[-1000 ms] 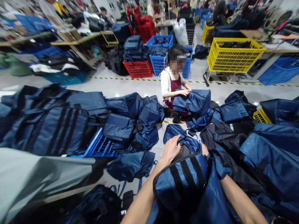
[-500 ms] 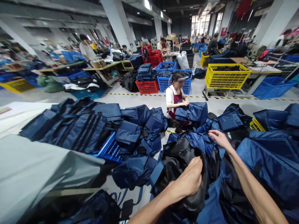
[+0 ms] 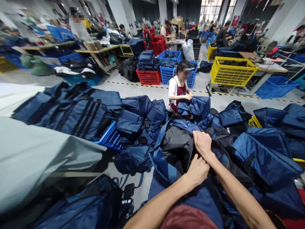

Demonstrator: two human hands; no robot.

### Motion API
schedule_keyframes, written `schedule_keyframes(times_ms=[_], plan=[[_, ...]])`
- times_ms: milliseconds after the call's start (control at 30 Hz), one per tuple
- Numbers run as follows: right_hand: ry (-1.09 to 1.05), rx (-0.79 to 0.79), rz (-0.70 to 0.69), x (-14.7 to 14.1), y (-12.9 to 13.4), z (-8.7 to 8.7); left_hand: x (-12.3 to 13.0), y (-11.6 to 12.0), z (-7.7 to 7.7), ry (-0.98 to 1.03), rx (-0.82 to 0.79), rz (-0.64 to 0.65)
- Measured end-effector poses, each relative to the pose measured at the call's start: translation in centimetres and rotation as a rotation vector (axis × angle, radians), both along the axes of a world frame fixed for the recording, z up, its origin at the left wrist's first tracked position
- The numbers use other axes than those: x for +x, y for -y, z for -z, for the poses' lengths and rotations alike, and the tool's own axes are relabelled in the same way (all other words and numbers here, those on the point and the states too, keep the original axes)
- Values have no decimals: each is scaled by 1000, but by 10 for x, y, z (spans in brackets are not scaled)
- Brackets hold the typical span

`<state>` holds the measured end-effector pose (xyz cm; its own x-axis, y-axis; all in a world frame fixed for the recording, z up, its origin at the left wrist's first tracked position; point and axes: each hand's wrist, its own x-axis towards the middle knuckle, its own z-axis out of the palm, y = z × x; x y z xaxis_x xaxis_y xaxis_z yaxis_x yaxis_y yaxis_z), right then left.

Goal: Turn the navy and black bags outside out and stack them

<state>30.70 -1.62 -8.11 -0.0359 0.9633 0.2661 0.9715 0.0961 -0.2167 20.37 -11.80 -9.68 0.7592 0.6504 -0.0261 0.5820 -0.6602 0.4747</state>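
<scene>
Bag [image 3: 177, 143] of navy and black cloth is in front of the camera wearer, its dark inside showing at the top. The left hand [image 3: 197, 170] is closed in a fist, gripping dark cloth at the bag's right part. The right hand [image 3: 202, 143] is closed too, its fingers curled over the bag's edge just beyond the left hand.

Just beyond the bag, a person [image 3: 176, 92] in a white top and dark red apron sits low, with hands on another navy bag [image 3: 199, 106]. To the left of the bag, a heap of navy bags [image 3: 88, 116] spreads out, and a blue crate [image 3: 111, 136] shows among them. Farther left of the bag is a pale grey sheet [image 3: 47, 149]. To the right of the bag is a large blue bag [image 3: 264, 156]. Well beyond the bag stand a red crate [image 3: 149, 77], slightly to its left, and a yellow crate [image 3: 233, 73], to its right.
</scene>
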Motion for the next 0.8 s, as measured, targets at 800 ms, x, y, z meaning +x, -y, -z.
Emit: schedule_keyframes(times_ms=[800], plan=[[-468, -227, 13, 22, -65, 56, -156, -117, 52, 58, -28, -610]])
